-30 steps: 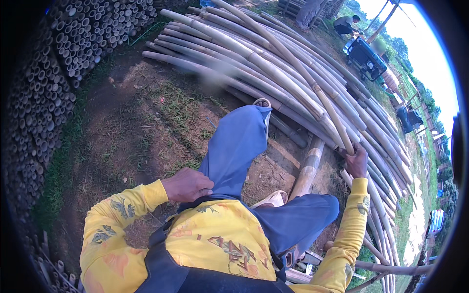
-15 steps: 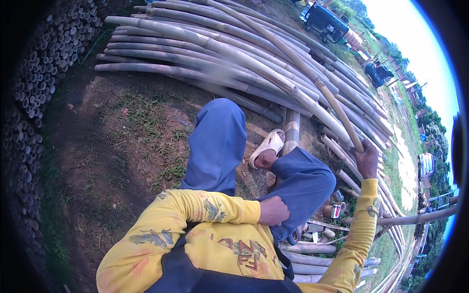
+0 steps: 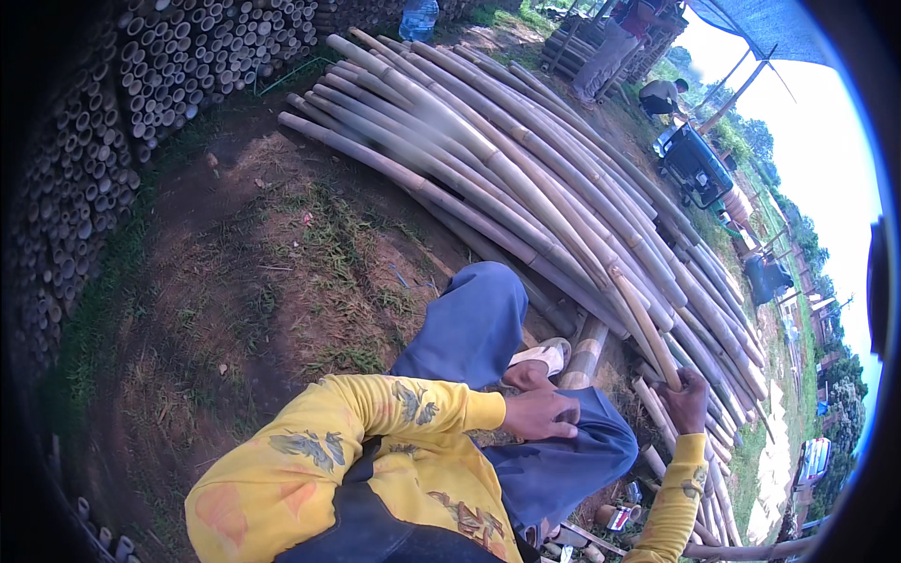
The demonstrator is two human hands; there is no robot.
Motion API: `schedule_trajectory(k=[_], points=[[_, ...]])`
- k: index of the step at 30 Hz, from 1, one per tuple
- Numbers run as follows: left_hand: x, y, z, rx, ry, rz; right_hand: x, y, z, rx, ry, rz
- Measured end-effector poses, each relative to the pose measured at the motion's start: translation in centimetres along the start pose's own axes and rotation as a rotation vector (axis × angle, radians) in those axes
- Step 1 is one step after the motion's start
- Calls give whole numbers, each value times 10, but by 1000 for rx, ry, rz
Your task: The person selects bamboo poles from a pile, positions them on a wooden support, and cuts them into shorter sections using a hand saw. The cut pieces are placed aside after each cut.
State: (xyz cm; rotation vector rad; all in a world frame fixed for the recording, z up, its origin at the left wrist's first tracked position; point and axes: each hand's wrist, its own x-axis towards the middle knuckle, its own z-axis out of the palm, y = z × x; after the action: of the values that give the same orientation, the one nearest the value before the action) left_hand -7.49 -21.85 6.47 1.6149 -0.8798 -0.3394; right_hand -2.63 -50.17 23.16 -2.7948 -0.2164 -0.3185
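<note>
My right hand is closed around the near end of a long bamboo pole. That pole runs away to the upper left, over a large pile of other bamboo poles. Over my bent knee in blue trousers, my left hand is held loosely, its fingers slightly bent and apart, with nothing in it. Beside the left hand is my foot in a pale clog. A thick bamboo length lies under the near part of the pile, next to the clog.
Cut bamboo ends are stacked in a wall at the left. A water jug stands beyond the pile. Farther right are a dark framed machine, one crouching person and one standing person. A small box lies by my knee.
The held pole's far part has swung left, more in line with the pile. My left hand has loosened and moved forward on my leg. The view has turned, bringing two people into sight.
</note>
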Motion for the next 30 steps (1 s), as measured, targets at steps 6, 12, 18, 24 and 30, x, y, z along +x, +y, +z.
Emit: schedule_trajectory(k=[6, 12, 18, 24, 30], points=[[63, 5, -184, -468, 892, -334, 71, -50, 76, 62, 36, -122], [89, -12, -248, -487, 1081, -233, 94, -76, 116, 71, 5, -178], [104, -60, -293, -510, 1143, -167, 88, -44, 130, -132, 152, -547], [132, -83, -303, -557, 1212, -109, 73, 8, 114, -263, 246, -515], [138, -104, -326, -484, 1284, -129, 72, 59, 106, -218, 152, -335]])
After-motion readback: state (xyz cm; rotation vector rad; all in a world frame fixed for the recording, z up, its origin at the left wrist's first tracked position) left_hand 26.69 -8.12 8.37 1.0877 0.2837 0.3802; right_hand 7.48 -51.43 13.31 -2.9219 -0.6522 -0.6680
